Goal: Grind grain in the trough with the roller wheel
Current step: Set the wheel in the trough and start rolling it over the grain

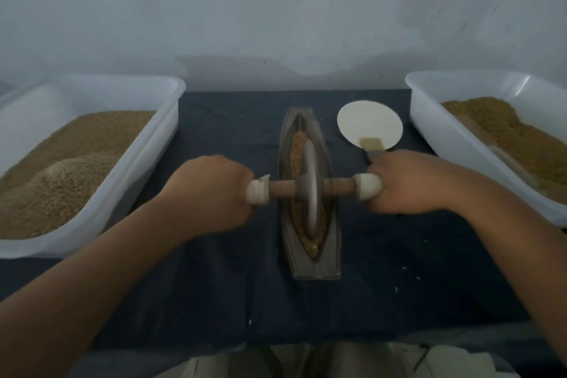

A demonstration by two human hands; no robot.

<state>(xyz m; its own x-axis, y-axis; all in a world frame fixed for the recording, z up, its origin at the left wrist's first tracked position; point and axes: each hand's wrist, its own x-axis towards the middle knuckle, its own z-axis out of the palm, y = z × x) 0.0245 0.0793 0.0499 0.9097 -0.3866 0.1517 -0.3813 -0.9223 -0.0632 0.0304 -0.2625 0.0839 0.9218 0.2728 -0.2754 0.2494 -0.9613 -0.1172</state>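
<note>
No writing, label, brand, number or sign can be read anywhere (the view is dim and somewhat blurred). The trough [316,267], the left tub [153,147], the right tub [435,132] and the round white disc [368,120] on the worktop show only plain surfaces.

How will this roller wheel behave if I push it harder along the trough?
Likely rolls easily: the roller wheel is a thin disc standing on edge in the narrow trough. Probably tips sideways if unbalanced; the left hand and right hand grip both handle ends.
</note>
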